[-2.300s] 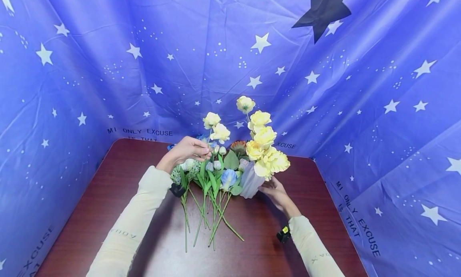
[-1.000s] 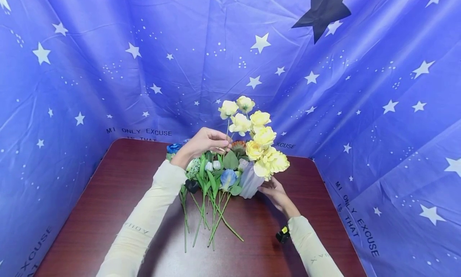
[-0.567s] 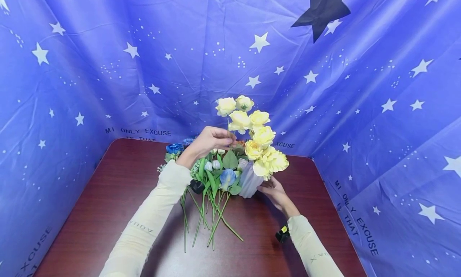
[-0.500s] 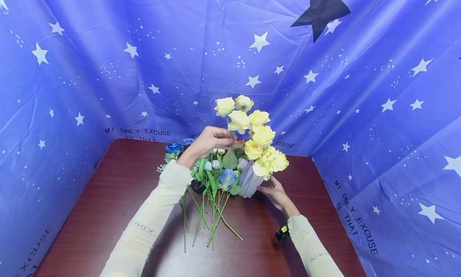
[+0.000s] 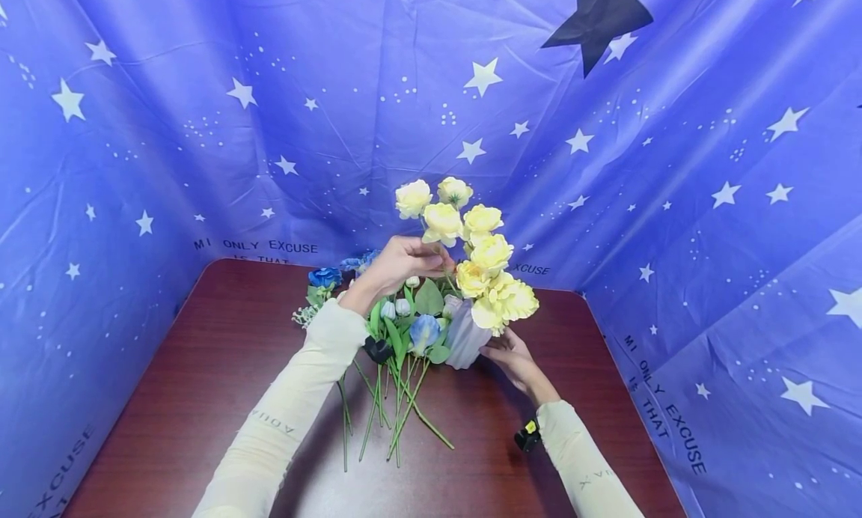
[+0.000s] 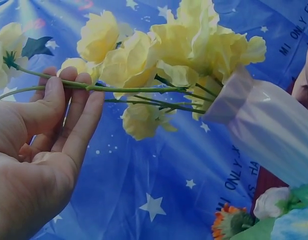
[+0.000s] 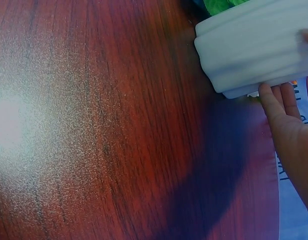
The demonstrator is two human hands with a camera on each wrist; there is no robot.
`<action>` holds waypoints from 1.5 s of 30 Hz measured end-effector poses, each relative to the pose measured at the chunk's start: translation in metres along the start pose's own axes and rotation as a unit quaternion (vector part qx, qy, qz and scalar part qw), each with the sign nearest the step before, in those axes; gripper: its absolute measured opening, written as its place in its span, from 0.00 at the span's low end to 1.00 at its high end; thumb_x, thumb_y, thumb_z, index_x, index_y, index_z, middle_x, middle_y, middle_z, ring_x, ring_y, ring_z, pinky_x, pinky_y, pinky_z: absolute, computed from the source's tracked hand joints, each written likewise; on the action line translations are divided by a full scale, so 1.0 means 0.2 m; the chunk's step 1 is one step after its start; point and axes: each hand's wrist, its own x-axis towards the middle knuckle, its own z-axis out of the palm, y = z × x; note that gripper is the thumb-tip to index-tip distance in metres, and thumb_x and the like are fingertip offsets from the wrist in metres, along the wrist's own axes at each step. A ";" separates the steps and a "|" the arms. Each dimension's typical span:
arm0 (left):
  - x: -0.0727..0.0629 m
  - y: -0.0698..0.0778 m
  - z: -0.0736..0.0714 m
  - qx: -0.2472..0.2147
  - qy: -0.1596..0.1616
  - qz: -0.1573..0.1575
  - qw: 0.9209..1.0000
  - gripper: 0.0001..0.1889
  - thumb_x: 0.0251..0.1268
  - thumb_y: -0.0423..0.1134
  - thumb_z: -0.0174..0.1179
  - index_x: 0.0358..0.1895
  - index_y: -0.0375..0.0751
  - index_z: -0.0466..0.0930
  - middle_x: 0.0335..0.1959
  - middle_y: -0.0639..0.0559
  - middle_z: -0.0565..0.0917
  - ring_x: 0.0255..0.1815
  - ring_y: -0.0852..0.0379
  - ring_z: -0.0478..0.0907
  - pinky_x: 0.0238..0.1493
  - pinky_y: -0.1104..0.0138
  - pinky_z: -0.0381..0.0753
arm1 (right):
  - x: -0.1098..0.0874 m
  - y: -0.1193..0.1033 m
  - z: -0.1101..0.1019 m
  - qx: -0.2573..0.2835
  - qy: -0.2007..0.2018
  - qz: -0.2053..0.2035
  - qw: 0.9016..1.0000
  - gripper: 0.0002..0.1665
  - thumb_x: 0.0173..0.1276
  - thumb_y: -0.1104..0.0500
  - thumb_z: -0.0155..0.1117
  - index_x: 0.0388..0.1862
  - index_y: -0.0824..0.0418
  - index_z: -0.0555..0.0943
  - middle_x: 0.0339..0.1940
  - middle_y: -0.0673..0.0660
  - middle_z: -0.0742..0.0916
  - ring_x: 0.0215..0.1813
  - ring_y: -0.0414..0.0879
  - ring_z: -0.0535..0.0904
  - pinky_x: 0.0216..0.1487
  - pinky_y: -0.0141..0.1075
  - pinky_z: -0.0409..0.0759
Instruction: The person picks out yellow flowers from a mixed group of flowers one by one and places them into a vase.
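Observation:
My left hand (image 5: pixel 399 266) pinches the thin green stem (image 6: pixel 129 90) of a pale yellow flower spray (image 5: pixel 442 224) between thumb and fingers. In the left wrist view this stem runs toward the mouth of a fluted whitish vase (image 5: pixel 466 344), overlapping other stems there. Several yellow flowers (image 5: pixel 509 299) stand in the vase and lean out over its right side. My right hand (image 5: pixel 517 362) holds the vase low on its right side; in the right wrist view its thumb (image 7: pixel 268 97) lies along the lower edge of the vase wall.
Left of the vase, loose artificial flowers lie on the dark red table (image 5: pixel 222 398): a light blue bloom (image 5: pixel 424 332), whitish tulips (image 5: pixel 402 307) and deep blue flowers (image 5: pixel 325 277). Their stems (image 5: pixel 397 421) point toward the front. A starry blue curtain (image 5: pixel 337 151) surrounds the table.
My left hand has carried the yellow spray rightward to the vase, then slightly lower, bringing its blooms beside those in the vase. The right hand keeps its place on the vase.

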 end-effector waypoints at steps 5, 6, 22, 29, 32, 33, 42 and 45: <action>0.02 0.00 0.02 0.003 0.001 0.007 1.000 0.08 0.71 0.19 0.53 0.46 0.19 0.80 0.35 0.52 0.89 0.44 0.52 0.88 0.64 0.47 0.82 | 0.00 0.00 0.00 0.006 -0.003 -0.004 1.000 0.45 0.67 0.79 0.58 0.79 0.58 0.57 0.58 0.46 0.83 0.60 0.39 0.80 0.62 0.31 0.82; 0.02 0.00 0.02 0.003 0.003 0.006 1.000 0.08 0.71 0.19 0.53 0.47 0.18 0.80 0.35 0.52 0.89 0.45 0.50 0.88 0.63 0.48 0.83 | 0.00 0.00 0.00 0.007 -0.002 -0.005 1.000 0.44 0.67 0.79 0.58 0.78 0.58 0.58 0.58 0.46 0.83 0.60 0.39 0.80 0.62 0.31 0.82; 0.04 -0.04 0.08 -0.031 0.034 0.007 0.999 0.16 0.70 0.17 0.54 0.34 0.40 0.86 0.31 0.53 0.89 0.38 0.57 0.88 0.64 0.45 0.82 | 0.01 0.00 0.01 0.015 0.001 -0.010 1.000 0.45 0.66 0.79 0.58 0.78 0.59 0.58 0.56 0.47 0.84 0.58 0.40 0.81 0.62 0.32 0.83; 0.05 -0.06 0.08 -0.024 0.034 0.011 0.999 0.19 0.70 0.18 0.54 0.31 0.46 0.86 0.31 0.54 0.89 0.39 0.58 0.88 0.61 0.49 0.85 | 0.01 0.00 0.01 0.015 0.003 -0.008 1.000 0.49 0.66 0.78 0.59 0.82 0.62 0.52 0.58 0.48 0.82 0.59 0.40 0.81 0.62 0.32 0.83; 0.05 -0.07 0.08 -0.027 0.035 0.008 0.999 0.17 0.70 0.18 0.54 0.34 0.42 0.86 0.31 0.54 0.89 0.38 0.58 0.88 0.63 0.45 0.82 | 0.01 0.01 0.01 0.017 0.005 -0.006 1.000 0.49 0.66 0.78 0.59 0.82 0.61 0.52 0.58 0.48 0.82 0.59 0.40 0.81 0.62 0.32 0.83; 0.05 -0.07 0.08 -0.027 0.035 0.008 0.999 0.14 0.70 0.17 0.54 0.36 0.37 0.86 0.30 0.53 0.89 0.38 0.57 0.88 0.64 0.44 0.81 | 0.01 0.01 0.01 0.017 0.006 -0.006 1.000 0.49 0.66 0.79 0.59 0.82 0.61 0.53 0.58 0.48 0.82 0.59 0.40 0.81 0.62 0.32 0.83; 0.05 -0.07 0.10 0.004 0.050 -0.015 0.999 0.13 0.69 0.19 0.56 0.53 0.13 0.77 0.30 0.56 0.89 0.38 0.59 0.88 0.62 0.47 0.84 | 0.01 0.02 0.00 0.015 0.009 -0.004 1.000 0.49 0.66 0.80 0.57 0.82 0.62 0.52 0.57 0.48 0.83 0.59 0.41 0.80 0.62 0.31 0.83; 0.06 -0.08 0.10 0.003 0.056 -0.016 0.998 0.13 0.69 0.19 0.57 0.53 0.13 0.77 0.29 0.56 0.89 0.38 0.59 0.88 0.62 0.48 0.84 | 0.01 0.02 0.00 0.018 0.010 -0.003 1.000 0.49 0.66 0.80 0.57 0.82 0.62 0.52 0.57 0.49 0.82 0.59 0.41 0.80 0.62 0.31 0.83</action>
